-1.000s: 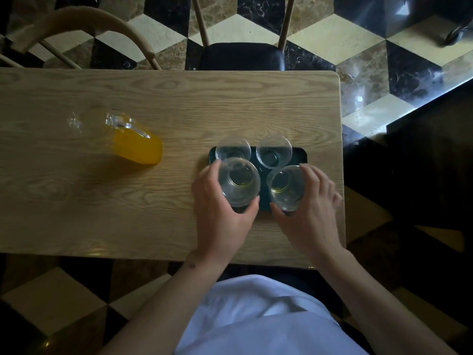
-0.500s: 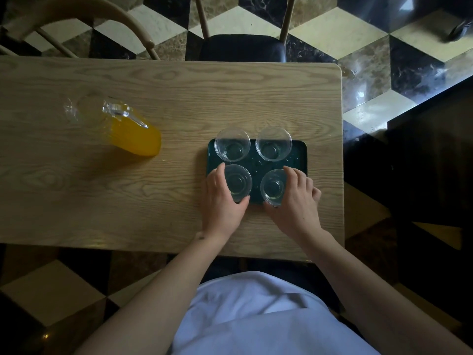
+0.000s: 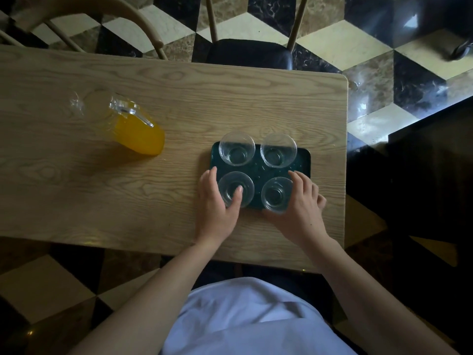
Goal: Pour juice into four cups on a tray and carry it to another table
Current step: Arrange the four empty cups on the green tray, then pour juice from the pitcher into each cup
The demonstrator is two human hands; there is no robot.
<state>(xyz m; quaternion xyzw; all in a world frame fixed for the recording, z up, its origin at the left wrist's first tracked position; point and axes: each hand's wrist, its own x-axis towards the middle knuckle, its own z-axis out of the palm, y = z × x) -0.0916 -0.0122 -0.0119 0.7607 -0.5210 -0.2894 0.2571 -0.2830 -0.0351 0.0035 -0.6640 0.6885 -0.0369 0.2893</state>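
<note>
A dark green tray (image 3: pixel 303 160) lies on the right part of the wooden table (image 3: pixel 76 190). Several clear, empty cups stand on it: far left cup (image 3: pixel 237 149), far right cup (image 3: pixel 278 149), near left cup (image 3: pixel 236 188), near right cup (image 3: pixel 276 193). My left hand (image 3: pixel 217 208) is wrapped around the near left cup, thumb on its near side. The near right cup sits within the grip of my right hand (image 3: pixel 299 208). A glass pitcher (image 3: pixel 133 128) with orange juice stands to the left of the tray, apart from both hands.
A dark-seated chair (image 3: pixel 249 53) stands at the table's far side, and a curved wooden chair back (image 3: pixel 107 11) is at the far left. The table's right edge (image 3: pixel 346 160) lies close to the tray. A dark piece of furniture (image 3: pixel 430 175) is to the right.
Both near cups came down from a raised position and now rest on the tray. My hands stay around them.
</note>
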